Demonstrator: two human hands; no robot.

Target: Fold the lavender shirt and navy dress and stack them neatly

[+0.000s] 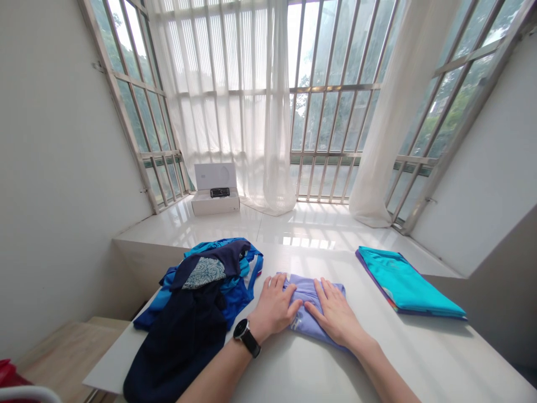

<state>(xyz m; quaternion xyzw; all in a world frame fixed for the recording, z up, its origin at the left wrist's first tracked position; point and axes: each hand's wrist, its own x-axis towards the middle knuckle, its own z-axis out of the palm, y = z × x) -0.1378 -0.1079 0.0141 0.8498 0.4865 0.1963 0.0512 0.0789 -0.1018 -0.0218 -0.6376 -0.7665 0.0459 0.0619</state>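
A lavender garment (310, 331), folded into a small rectangle with a pale print on it, lies on the white table in front of me. My left hand (274, 305), with a black watch (247, 337) on the wrist, rests flat on its left side, fingers apart. On the right side of the cloth my right hand (333, 313) lies flat too, its fingers spread. The two thumbs are close together near the middle. Neither hand grips anything. Parts of the garment are hidden under the palms.
Left of my hands sits a loose heap of dark and blue clothes (188, 313). A folded turquoise and purple stack (409, 282) lies at the right. An open white box (216, 204) holding a black device stands on the sill (268, 226), before curtains and barred windows.
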